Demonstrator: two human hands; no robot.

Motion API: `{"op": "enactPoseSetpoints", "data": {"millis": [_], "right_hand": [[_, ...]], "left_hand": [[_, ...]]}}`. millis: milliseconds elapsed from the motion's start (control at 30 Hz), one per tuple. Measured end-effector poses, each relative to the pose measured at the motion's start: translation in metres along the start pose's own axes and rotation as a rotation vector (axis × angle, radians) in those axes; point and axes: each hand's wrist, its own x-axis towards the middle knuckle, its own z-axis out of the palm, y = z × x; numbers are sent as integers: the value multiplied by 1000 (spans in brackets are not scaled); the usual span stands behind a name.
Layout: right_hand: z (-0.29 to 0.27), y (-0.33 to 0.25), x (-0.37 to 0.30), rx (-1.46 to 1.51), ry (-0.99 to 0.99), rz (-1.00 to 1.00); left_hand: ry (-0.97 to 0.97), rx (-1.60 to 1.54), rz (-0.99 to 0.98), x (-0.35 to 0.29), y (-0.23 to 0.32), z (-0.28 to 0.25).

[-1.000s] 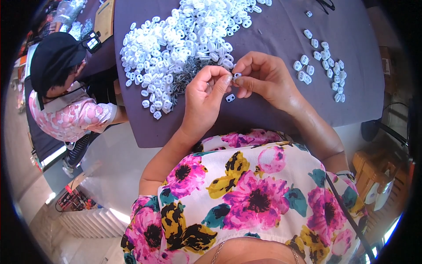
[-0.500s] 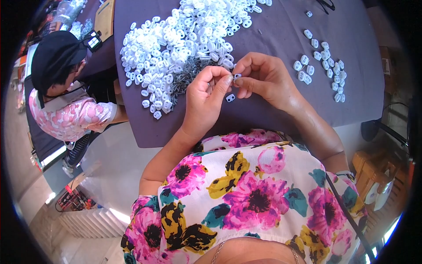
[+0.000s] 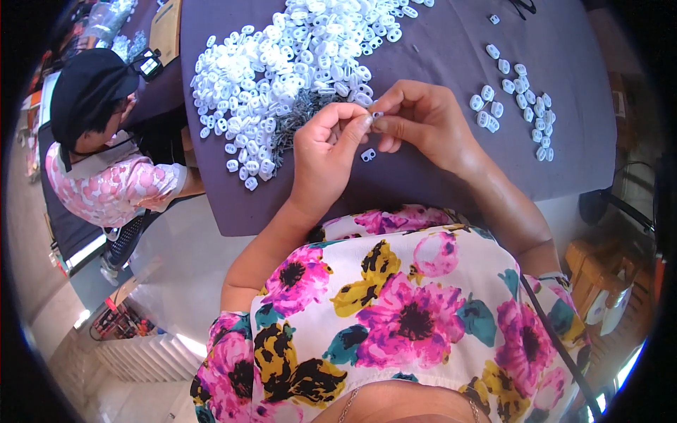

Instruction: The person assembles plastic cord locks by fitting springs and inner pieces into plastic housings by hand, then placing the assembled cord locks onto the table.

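Above the near part of the table, both hands meet fingertip to fingertip. My right hand [image 3: 427, 127] is closed in a pinch on a small white two-hole cord lock [image 3: 378, 114], mostly covered by the fingers. My left hand [image 3: 326, 151] is also closed, thumb against forefinger, touching the same spot; what lies in its pinch is hidden. Just below the fingertips, one loose cord lock [image 3: 367, 155] lies on the cloth. Beside my left hand is a heap of small dark grey pieces [image 3: 300, 113] that look like springs, partly covered by the hand.
A big heap of white two-hole pieces [image 3: 247, 84] spreads over the table's left and far side. Several similar pieces [image 3: 522, 84] lie scattered at the right on the dark tablecloth [image 3: 437, 183]. A person in a black cap [image 3: 92, 99] sits at the left. A wooden stool [image 3: 599, 275] stands lower right.
Both hands have shifted very slightly; the cord lock between the fingertips sits a little farther up and left and is more covered by the fingers. The view has moved slightly.
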Motion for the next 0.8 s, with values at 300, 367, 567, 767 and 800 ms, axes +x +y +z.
{"op": "enactPoseSetpoints", "data": {"millis": [300,367,567,767,800], "right_hand": [[-12,-1,3,-18,116,-74],[-13,-1,3,-14,128,-76],[-25,2,3,21,221,-129],[-37,6,3,34,277,-168],[-38,8,3,28,272,-151]], "left_hand": [[-50,582,282,-7,12,-24],[-166,756,330,-7,12,-19],[-155,862,530,12,8,-7],[-241,1023,609,39,-1,11],[-241,1020,612,40,-2,11]]}}
